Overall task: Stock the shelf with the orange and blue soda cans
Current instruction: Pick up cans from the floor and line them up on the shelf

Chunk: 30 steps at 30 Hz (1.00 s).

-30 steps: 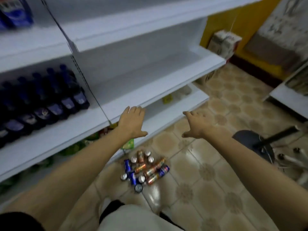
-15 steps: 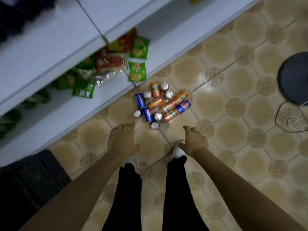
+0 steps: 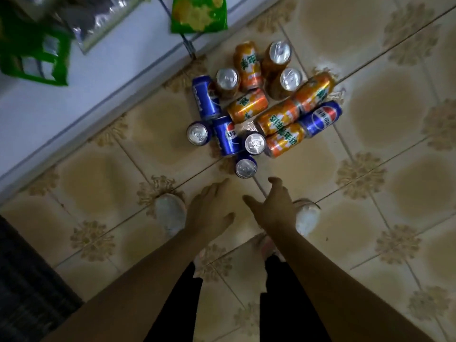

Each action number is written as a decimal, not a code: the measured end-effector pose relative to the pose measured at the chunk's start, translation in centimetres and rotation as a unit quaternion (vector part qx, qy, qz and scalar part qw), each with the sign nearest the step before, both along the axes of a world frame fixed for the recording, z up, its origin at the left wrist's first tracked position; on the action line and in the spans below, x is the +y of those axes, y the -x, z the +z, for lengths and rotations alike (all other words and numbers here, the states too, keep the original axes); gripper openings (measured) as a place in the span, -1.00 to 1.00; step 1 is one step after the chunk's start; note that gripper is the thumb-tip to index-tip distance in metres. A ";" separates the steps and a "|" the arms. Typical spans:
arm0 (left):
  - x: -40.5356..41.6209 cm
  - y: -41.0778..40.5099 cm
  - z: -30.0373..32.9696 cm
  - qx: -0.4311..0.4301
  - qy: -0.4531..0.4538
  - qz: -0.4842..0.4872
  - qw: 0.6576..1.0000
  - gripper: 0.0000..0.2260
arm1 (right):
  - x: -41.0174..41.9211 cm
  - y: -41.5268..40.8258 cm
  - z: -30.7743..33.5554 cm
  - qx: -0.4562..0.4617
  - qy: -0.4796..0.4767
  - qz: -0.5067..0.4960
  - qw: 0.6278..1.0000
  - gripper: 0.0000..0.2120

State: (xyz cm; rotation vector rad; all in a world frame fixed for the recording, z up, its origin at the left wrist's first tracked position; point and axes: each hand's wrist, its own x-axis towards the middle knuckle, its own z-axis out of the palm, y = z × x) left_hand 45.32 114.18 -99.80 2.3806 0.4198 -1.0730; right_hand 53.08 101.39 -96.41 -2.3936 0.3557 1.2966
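I see both my arms reaching down over a tiled floor [image 3: 370, 119], black trouser legs and two pale shoes [image 3: 170, 213] beneath them; my left hand [image 3: 209, 211] hangs with fingers loosely extended and holds nothing; my right hand [image 3: 274, 206] is spread, thumb out to the side, also holding nothing; neither touches a can.

Just beyond the fingertips stands the nearest upright blue can [image 3: 246, 166], my landmark; the rest of the cluster of soda cans [image 3: 261, 107] lies past it on the floor, close-packed and touching.

I count five blue cans; three lie on their sides showing the Pepsi globe, the one far right of the landmark [image 3: 320, 118] clearest; two stand upright. One more upright can [image 3: 255, 143] just behind the landmark shows only its silver top; I cannot tell its colour.

I count eight orange cans [image 3: 283, 118]; five lie flat with green Chinese characters I cannot read; three stand upright beyond them.

Farthest from the landmark runs the white shelf base [image 3: 74, 104], carrying a green snack bag [image 3: 198, 13], a silver packet [image 3: 98, 23] and another green packet [image 3: 34, 58], all blurred.
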 end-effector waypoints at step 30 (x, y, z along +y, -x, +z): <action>5.3 -3.5 31.2 -0.170 0.165 0.053 0.970 -0.35 | -0.4 -9.0 32.2 0.335 -0.251 -0.181 0.890 -0.53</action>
